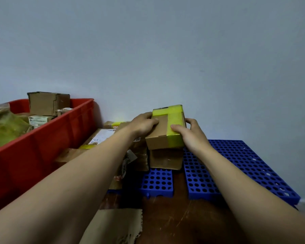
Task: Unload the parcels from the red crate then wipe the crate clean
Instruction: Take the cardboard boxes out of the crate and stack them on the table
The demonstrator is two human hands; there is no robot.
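The red crate [42,147] stands at the left and holds a brown carton [46,103], a white-labelled box [40,120] and a yellow-green bag [5,127]. To its right, a cardboard parcel with yellow tape [167,131] sits on top of another brown parcel [165,159]. My left hand [144,125] grips the taped parcel's left side and my right hand [194,134] grips its right side, thumb on top. More parcels [102,136] lie behind my left forearm, partly hidden.
Blue perforated plastic pallets [239,166] lie on the dark wooden floor [174,217] under and to the right of the parcels. A torn sheet of brown paper [116,226] lies at the bottom. A plain grey wall stands close behind.
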